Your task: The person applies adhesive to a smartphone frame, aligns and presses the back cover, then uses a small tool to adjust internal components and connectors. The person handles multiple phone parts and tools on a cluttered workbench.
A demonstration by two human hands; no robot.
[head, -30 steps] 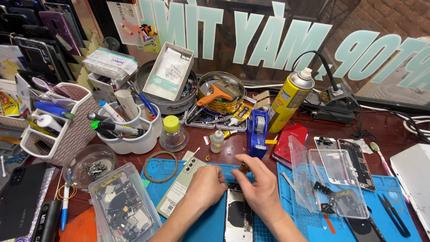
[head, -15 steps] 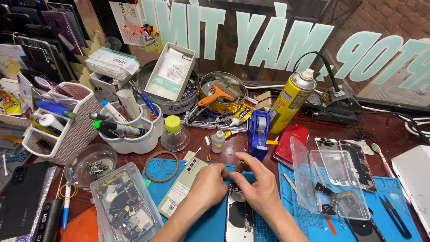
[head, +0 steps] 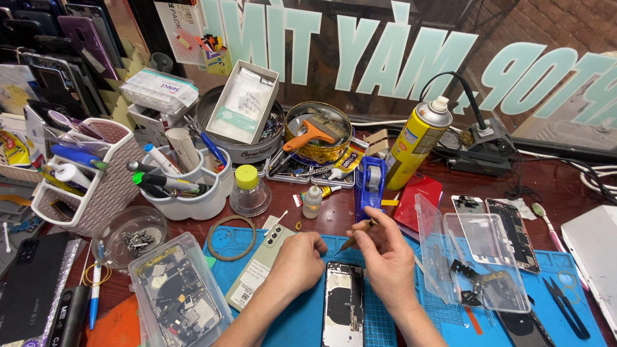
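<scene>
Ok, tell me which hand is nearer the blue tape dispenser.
Right. The right hand sits just below the blue tape dispenser, pinching a thin tool. The left hand rests further off to its lower left, beside the opened phone.

A phone repair shop is showing here: an opened phone [head: 342, 302] is lying on a blue mat [head: 308, 321], spare phones [head: 71, 38] are standing at ten o'clock, a soldering station [head: 482, 144] is sitting at two o'clock on the crowded bench [head: 553, 186].
</scene>
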